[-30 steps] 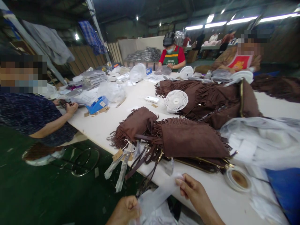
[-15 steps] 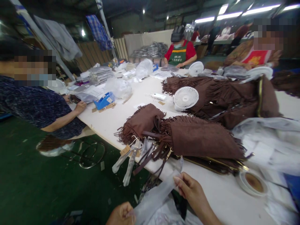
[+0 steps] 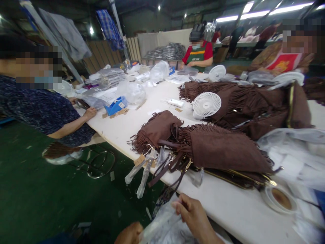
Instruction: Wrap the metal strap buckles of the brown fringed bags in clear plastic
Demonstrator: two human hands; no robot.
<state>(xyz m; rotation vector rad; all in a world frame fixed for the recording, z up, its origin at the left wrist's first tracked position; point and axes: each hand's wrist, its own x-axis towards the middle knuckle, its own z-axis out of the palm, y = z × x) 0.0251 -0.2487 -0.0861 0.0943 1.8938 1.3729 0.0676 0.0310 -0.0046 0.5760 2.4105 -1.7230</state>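
Observation:
At the bottom edge my left hand (image 3: pixel 130 234) and my right hand (image 3: pixel 193 215) both pinch a thin clear plastic bag (image 3: pixel 162 222) below the table's front edge. My left hand is closed near the bag's lower end; my right hand's fingers are curled on its upper end. Just beyond them, on the white table (image 3: pixel 228 206), lie brown fringed suede bags (image 3: pixel 215 147) with straps and paper tags (image 3: pixel 142 169) hanging over the edge.
A small white fan (image 3: pixel 206 104) stands mid-table beside a bigger heap of brown fringed bags (image 3: pixel 256 105). A tape roll (image 3: pixel 279 198) lies at right by white plastic (image 3: pixel 291 152). A seated person (image 3: pixel 43 108) works at left; two others sit at the far end.
My right hand has slid down and left along the plastic bag, toward my left hand. The view has swung slightly left, and the bag is more gathered between my hands.

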